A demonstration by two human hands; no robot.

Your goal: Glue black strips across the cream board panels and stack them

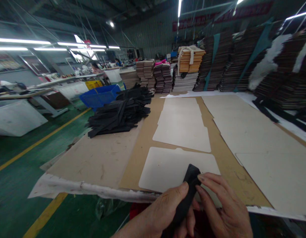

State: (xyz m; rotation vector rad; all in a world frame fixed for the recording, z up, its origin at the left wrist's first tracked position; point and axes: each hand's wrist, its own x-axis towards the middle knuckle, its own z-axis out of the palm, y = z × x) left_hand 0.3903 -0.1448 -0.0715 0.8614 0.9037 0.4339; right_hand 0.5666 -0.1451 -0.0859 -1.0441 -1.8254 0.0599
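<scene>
A black fabric strip (190,185) slants up from the bottom of the view, in front of the table's near edge. My left hand (167,208) is closed around it, thumb on top and fingers underneath. At the strip's upper end my right hand (223,201) pinches its right edge between thumb and fingertips. Just behind lies a pale board with rounded corners (162,167), partly covered by the strip and my hands. The strip's lower end is hidden behind my left hand.
A heap of black strips (120,110) lies on the table's left side, near a blue bin (98,96). Overlapping pale boards (182,122) run up the middle, and more boards (262,132) cover the right. Tall stacks of dark panels (239,62) stand at the back.
</scene>
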